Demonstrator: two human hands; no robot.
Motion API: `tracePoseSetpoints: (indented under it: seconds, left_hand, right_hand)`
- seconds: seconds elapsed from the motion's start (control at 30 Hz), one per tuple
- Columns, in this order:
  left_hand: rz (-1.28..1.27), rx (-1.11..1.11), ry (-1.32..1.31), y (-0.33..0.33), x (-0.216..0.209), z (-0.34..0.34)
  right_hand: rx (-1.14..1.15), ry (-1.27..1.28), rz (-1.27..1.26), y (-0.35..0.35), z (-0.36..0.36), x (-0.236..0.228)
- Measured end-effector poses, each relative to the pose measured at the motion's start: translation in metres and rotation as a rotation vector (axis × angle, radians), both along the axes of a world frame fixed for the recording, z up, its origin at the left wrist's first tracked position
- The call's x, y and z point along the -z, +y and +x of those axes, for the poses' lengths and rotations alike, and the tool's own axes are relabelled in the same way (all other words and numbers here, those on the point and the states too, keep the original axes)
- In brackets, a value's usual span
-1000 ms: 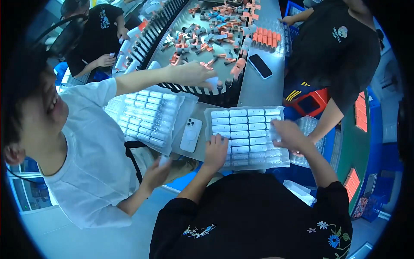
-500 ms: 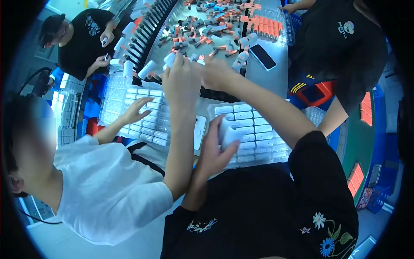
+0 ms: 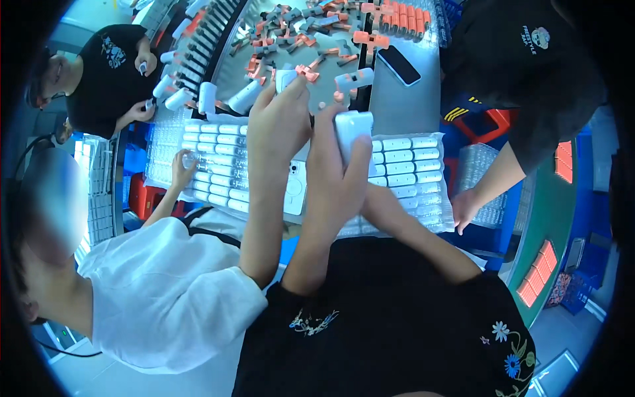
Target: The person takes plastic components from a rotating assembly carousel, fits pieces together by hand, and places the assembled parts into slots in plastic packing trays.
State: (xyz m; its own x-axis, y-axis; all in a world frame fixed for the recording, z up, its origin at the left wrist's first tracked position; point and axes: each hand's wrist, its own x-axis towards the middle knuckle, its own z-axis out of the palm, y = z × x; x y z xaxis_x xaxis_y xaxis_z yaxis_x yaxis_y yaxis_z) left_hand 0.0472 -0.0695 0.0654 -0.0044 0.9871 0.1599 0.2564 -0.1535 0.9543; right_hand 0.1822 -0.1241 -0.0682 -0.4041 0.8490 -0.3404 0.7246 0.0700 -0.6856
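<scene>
My left hand [image 3: 336, 172] is raised over the near edge of the line, fingers wrapped round a smooth white oblong device [image 3: 352, 132]. A second white edge shows beside it, and I cannot tell whether it is a separate piece. My right hand [image 3: 378, 204] lies low behind my left hand, over a clear plastic tray [image 3: 447, 195] with rows of white devices [image 3: 400, 167]. Its fingers are hidden. Close to my left hand, the hand [image 3: 278, 126] of a white-sleeved co-worker holds another white piece [image 3: 286, 79].
Salmon and grey clip-like parts [image 3: 307, 40] lie piled on the line. A dark-screened phone [image 3: 399, 66] rests at its right. Another tray of white devices [image 3: 215, 159] sits left, beside a white phone [image 3: 296, 188]. A co-worker's hand [image 3: 466, 208] is at the right tray's edge.
My left hand has risen toward the line with the white device. My right hand has come back from the line to the tray. The right co-worker's hand now shows at the tray's edge.
</scene>
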Motion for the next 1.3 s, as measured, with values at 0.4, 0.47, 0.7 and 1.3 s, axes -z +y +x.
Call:
tracePoseSetpoints:
  seconds: [0.4,0.47,0.7,1.3]
  left_hand:
    - [-0.102,-0.041,0.2,0.044,0.059,0.038]
    - [-0.227,-0.097,0.222,0.059,0.063,0.029]
    - [-0.135,-0.37,0.535,0.125,0.08,-0.002]
    - [-0.206,-0.088,0.56,0.042,0.063,-0.05]
  right_hand:
    - [0.524,-0.008,0.352,-0.02,0.121,0.005]
    - [0.684,-0.126,0.36,-0.04,0.15,0.037]
    - [0.963,-0.02,0.363,-0.007,0.312,0.114]
    - [0.414,0.344,0.437,0.111,0.112,-0.069]
